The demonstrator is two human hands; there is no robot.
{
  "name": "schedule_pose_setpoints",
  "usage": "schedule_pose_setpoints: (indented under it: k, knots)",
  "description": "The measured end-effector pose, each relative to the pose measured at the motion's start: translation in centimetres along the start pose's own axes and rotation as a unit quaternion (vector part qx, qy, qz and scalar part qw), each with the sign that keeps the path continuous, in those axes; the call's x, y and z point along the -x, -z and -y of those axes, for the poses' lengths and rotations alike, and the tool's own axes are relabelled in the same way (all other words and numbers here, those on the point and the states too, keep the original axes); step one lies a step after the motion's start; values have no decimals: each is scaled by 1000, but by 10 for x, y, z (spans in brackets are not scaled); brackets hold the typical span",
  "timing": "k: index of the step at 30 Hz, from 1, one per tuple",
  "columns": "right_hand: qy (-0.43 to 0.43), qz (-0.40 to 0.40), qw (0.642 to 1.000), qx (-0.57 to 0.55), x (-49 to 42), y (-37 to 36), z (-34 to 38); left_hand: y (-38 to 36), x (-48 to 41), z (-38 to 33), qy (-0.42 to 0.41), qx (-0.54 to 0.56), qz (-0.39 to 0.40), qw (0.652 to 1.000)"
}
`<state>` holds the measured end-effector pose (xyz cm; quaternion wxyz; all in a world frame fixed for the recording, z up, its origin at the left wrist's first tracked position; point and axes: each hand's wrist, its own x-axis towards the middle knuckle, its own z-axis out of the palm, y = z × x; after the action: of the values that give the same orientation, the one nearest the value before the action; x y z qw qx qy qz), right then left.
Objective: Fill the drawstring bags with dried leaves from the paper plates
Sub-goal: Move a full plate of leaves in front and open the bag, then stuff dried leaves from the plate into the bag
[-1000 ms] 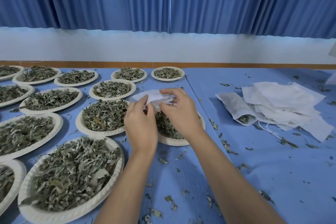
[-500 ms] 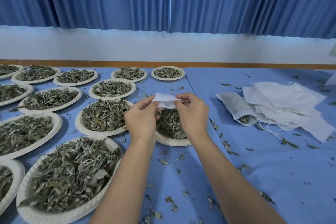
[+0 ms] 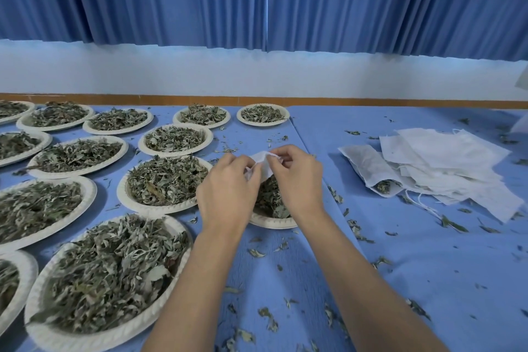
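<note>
A small white drawstring bag (image 3: 262, 163) is pinched at its top between my left hand (image 3: 227, 194) and my right hand (image 3: 297, 180). Both hands hover over a white paper plate (image 3: 271, 221) of dried leaves (image 3: 270, 197), most of it hidden behind them. More plates of dried leaves lie to the left, such as a plate (image 3: 125, 197) beside my left hand and a big near plate (image 3: 37, 331). To the right lies a pile of empty white bags (image 3: 445, 163), with one filled bag (image 3: 368, 168) on its left side.
Blue cloth (image 3: 428, 266) covers the table, strewn with loose leaf bits (image 3: 354, 227). Rows of leaf plates run to the far left edge, e.g. a far plate (image 3: 263, 115). A white wall and blue curtains stand behind the table.
Both hands have drawn the bag's top closer together and slightly lower over the plate; the bag looks more bunched between the fingers than a second ago.
</note>
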<state>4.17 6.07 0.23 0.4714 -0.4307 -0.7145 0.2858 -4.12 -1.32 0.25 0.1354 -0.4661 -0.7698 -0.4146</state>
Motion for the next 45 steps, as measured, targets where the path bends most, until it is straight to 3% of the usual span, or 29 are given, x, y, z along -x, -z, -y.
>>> schedule_pose_setpoints:
  k: [4, 8, 11, 14, 18, 25, 32, 38, 45]
  knots:
    - [24, 60, 998, 10, 0, 3, -4, 0, -1, 2, -11, 55, -64, 996]
    - [8, 127, 989, -77, -4, 21, -1, 0, -1, 3, -4, 94, -81, 992]
    - [37, 81, 995, 54, -13, 37, 1, 1, -2, 4, 17, 104, -89, 990]
    - [10, 138, 962, 236, -13, 38, 3, 1, -3, 6, 38, 115, -96, 988]
    - [-15, 199, 939, 281, -3, 25, 6, -2, -3, 7, 50, 110, -89, 989]
    - [44, 187, 921, 339, 8, 15, 6, -5, -4, 7, 44, 107, -76, 990]
    - [37, 156, 946, 283, 4, 13, -3, -5, -6, 9, 63, 114, -74, 989]
    - [2, 72, 990, 123, -6, 20, -13, -7, -4, 8, 57, 111, -66, 990]
    - [-11, 42, 996, 80, -5, 21, -17, -6, -6, 10, 80, 116, -72, 987]
